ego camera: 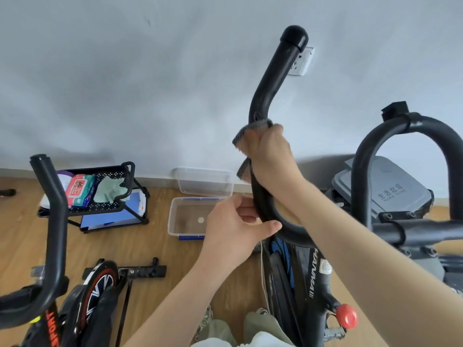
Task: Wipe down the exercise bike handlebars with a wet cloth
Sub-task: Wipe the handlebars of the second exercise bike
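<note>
The handlebar [273,71] points up; right hand [269,156] clamps cloth [253,125] round it; left hand [230,221] grips its bend.

Home room with wood floor [155,246], wall socket [303,62], storage rack [107,207], lidded bin [390,186], exercise bike [318,276]

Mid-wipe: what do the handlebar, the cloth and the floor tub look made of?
The handlebar: probably metal tube with a matte black coating; smooth, dull sheen, bent without seams. The cloth: woven fabric, dark grey textured face, tan underside. The tub: clear hard plastic; the floor shows through its walls.
</note>
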